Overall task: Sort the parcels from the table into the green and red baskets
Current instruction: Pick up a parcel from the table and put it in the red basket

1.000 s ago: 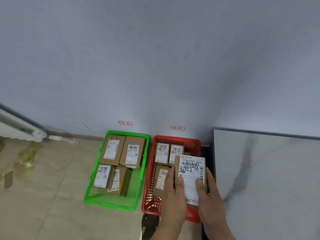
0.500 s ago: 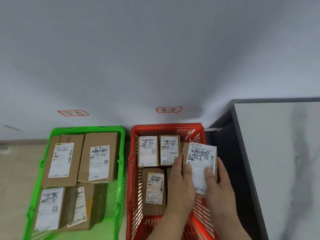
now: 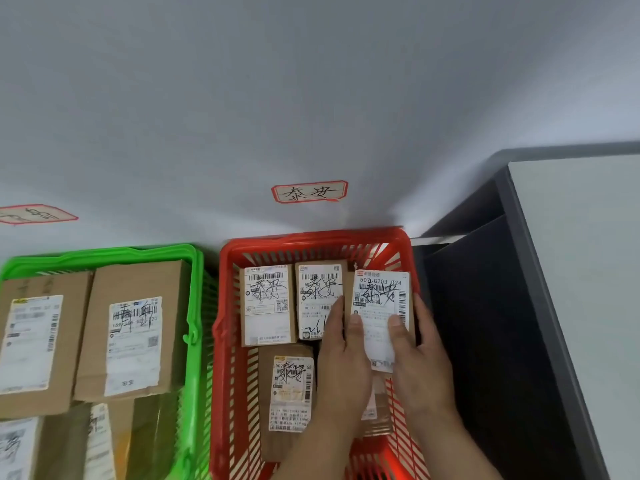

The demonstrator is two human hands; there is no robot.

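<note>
Grey wall, red-bordered tag [image 3: 309, 192] reading 泰安 above red basket [image 3: 225, 341]. Both hands pinch one parcel [image 3: 381, 299] inside the basket's right rear corner: left hand [image 3: 341, 372] and right hand [image 3: 420, 368] grip its sides, thumbs on top. Brown box, white label "502-G203 024", 泰安 scrawled. Green basket [image 3: 194, 306] left.

2 bare forearms; left hand [image 3: 341, 368] and right hand [image 3: 420, 367] ungloved; no rings, short nails.
</note>
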